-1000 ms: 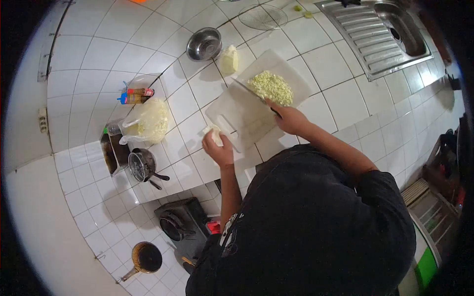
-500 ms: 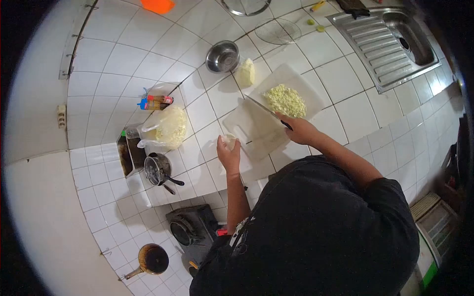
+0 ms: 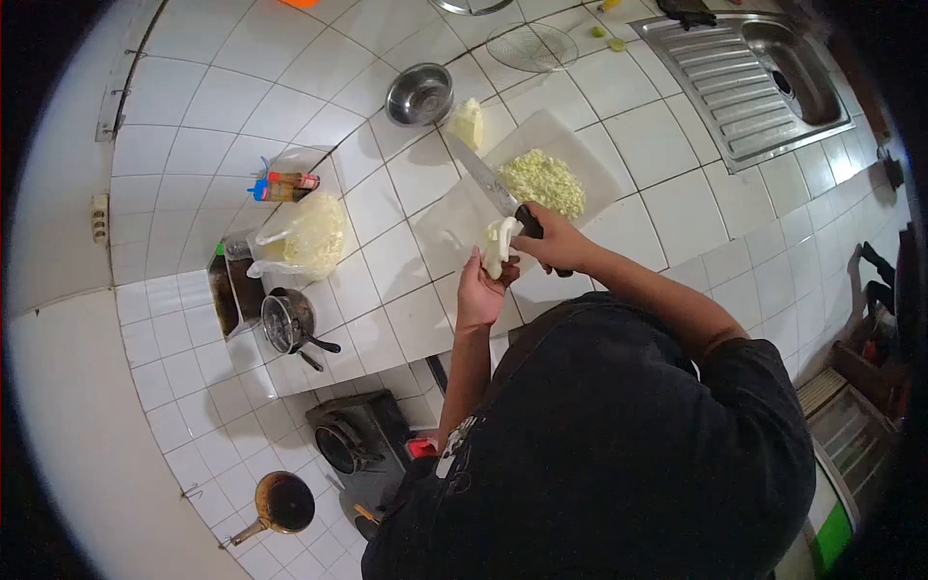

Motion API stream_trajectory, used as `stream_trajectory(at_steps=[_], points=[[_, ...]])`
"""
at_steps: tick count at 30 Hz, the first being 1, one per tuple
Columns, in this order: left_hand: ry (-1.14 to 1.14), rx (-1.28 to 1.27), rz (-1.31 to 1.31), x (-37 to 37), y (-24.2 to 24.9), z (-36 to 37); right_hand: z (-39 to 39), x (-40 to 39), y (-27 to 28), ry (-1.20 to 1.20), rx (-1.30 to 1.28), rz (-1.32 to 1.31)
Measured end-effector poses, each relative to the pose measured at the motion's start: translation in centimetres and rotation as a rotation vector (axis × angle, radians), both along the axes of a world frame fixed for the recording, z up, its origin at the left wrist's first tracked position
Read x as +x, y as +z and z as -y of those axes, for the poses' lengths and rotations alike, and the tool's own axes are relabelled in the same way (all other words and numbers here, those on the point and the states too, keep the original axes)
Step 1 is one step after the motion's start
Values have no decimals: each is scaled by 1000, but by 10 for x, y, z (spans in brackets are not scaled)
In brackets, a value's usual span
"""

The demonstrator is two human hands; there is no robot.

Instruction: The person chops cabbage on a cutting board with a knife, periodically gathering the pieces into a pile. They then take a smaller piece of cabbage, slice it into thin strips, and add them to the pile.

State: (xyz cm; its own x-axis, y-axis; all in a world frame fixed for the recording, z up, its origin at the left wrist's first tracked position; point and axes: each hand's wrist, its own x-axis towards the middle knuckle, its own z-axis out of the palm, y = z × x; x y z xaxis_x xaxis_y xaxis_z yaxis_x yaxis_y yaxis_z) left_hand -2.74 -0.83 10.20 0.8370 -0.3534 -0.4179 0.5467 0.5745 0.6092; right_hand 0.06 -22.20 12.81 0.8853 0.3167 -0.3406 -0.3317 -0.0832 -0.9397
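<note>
See one left hand (image 3: 483,295), one right hand (image 3: 559,242), one knife (image 3: 487,184). Count one cutting board (image 3: 452,215), one chopped heap (image 3: 543,184), two pale vegetable chunks (image 3: 467,126), two small green pieces (image 3: 617,44). Also note one steel bowl (image 3: 420,95), one plastic bag (image 3: 315,235), one sink (image 3: 797,72), one brown pan (image 3: 288,503).

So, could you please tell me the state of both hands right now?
Left hand: closed, holding a pale cabbage piece.
Right hand: closed, holding the knife by its handle.
</note>
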Motion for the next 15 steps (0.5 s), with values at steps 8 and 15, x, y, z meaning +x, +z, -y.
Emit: stream_trajectory(at_steps=[8,15], points=[[42,394,193,-8,3,-10,-1,-5,13,-59,216,-60],[-43,983,549,-17,4,-3,-6,-5,3,-45,185,-28]])
